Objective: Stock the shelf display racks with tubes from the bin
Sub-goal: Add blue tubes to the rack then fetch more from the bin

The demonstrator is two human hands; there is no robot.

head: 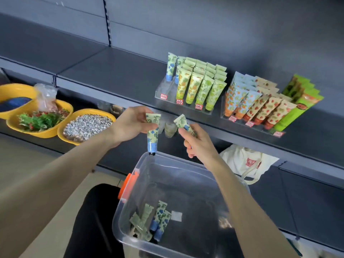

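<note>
The bin (176, 159), a clear tub with an orange latch (128, 185), sits low in front of the shelf (111, 71), so each pick is only a short lift to the racks. What bears the bin cannot be seen.

The left hand (134, 123) pinches a blue tube (153, 133) near its crimped end, thumb and fingers curled round it. The cap hangs straight down just above the bin's far rim. The stocked tubes stand cap down too, so this one looks ready to go in without turning. The right hand (199, 142) grips a second tube (183, 123) of the same print round its lower half. Its crimp tilts up and to the left, and its cap is hidden in the fist. Carrying one in each hand probably halves the trips.

The left rack (163, 101) is a clear stepped tray on the shelf. Its right lanes are full of yellow and green tubes. Its leftmost lane holds only two matching blue ones (171, 67) at the back, with the front bare. By that match, both held tubes seem meant for this lane. The right rack (223, 110) looks full.

A few loose tubes (156, 220) lie on the bin's floor, so the task seems well along but not done. Yellow bowls (87, 125) on the lower shelf and a white bag (243, 161) below the racks play no part.
</note>
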